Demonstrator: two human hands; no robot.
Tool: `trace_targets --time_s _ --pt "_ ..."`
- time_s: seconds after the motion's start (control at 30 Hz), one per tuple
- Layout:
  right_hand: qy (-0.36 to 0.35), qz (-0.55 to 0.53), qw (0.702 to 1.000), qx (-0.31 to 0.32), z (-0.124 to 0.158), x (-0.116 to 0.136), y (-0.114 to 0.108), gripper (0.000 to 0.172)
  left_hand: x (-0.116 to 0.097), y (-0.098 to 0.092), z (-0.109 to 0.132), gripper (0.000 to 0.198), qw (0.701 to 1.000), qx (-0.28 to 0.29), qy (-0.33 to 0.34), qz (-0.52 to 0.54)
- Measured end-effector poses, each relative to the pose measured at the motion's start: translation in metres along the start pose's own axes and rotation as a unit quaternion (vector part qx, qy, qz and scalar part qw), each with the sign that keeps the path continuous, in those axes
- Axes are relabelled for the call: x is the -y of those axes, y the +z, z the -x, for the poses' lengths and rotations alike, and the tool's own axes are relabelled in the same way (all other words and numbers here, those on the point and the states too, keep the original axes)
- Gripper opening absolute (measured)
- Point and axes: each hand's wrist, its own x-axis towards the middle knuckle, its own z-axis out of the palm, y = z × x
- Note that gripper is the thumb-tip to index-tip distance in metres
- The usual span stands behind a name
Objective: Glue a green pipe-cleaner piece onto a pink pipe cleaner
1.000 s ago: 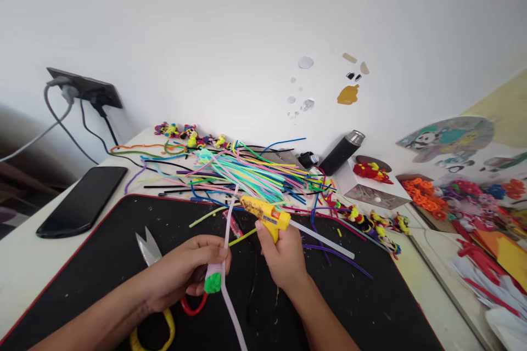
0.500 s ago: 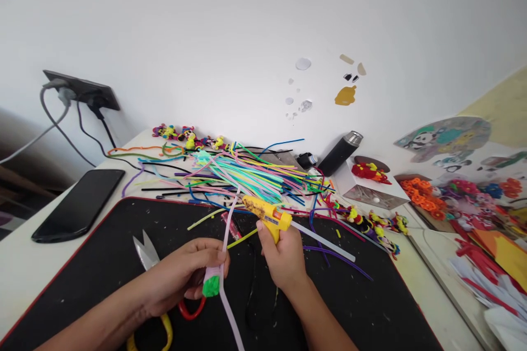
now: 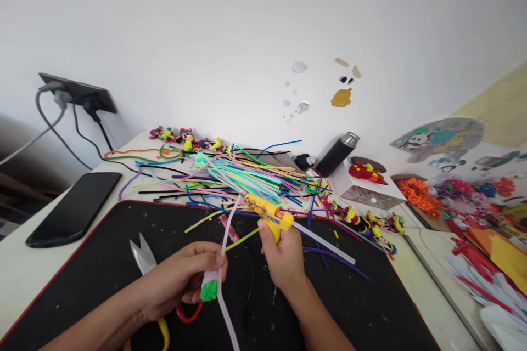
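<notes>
Closed around a pale pink roll with a green end (image 3: 209, 290), my left hand (image 3: 197, 269) also pins a long pale pink pipe cleaner (image 3: 226, 315) against it with the thumb. The strip's upper end reaches up to the nozzle of a yellow glue gun (image 3: 263, 209); whether they touch I cannot tell. My right hand (image 3: 284, 255) grips the gun's handle, and a translucent glue stick (image 3: 325, 242) sticks out of its back. Scissors (image 3: 143, 255) with red and yellow handles lie partly beneath my left forearm.
A heap of colourful pipe cleaners (image 3: 242, 175) spreads behind the black mat (image 3: 349, 307). A phone (image 3: 74, 208) lies at left, below a socket strip (image 3: 78, 93). Small pipe-cleaner figures (image 3: 185, 139) line the back, and a black flask (image 3: 337, 154) leans near a white box (image 3: 346, 189).
The view has shifted slightly. Both hands keep their grips; the glue gun's nozzle and the pink strip's upper end remain close together, with the strip slightly more bent.
</notes>
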Motion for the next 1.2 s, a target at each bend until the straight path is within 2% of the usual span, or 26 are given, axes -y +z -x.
trace_targets --time_s 0.2,0.57,0.9,1.03,1.13,1.2 --pt "-0.014 0.016 0.999 -0.026 -0.002 0.0 0.0 0.046 0.001 -0.001 -0.001 0.044 1.0 0.001 0.0 0.0" --pt "0.023 -0.013 0.999 -0.044 -0.004 -0.002 -0.002 0.055 0.002 -0.003 -0.003 0.044 1.0 -0.004 0.002 0.002" --pt "0.024 -0.026 0.999 -0.008 0.0 -0.003 0.002 0.052 -0.001 -0.002 0.001 0.044 1.0 -0.004 0.015 -0.003" --pt "0.077 -0.11 0.991 -0.024 -0.003 -0.007 0.006 0.059 -0.005 -0.008 0.001 0.043 0.999 -0.01 0.042 -0.011" --pt "0.14 -0.224 0.964 -0.018 -0.008 -0.007 0.009 0.058 -0.01 -0.016 0.001 0.044 0.996 -0.032 0.084 -0.001" --pt "0.156 -0.285 0.946 -0.004 -0.011 -0.004 0.008 0.058 -0.013 -0.019 0.001 0.044 0.994 -0.035 0.103 0.005"
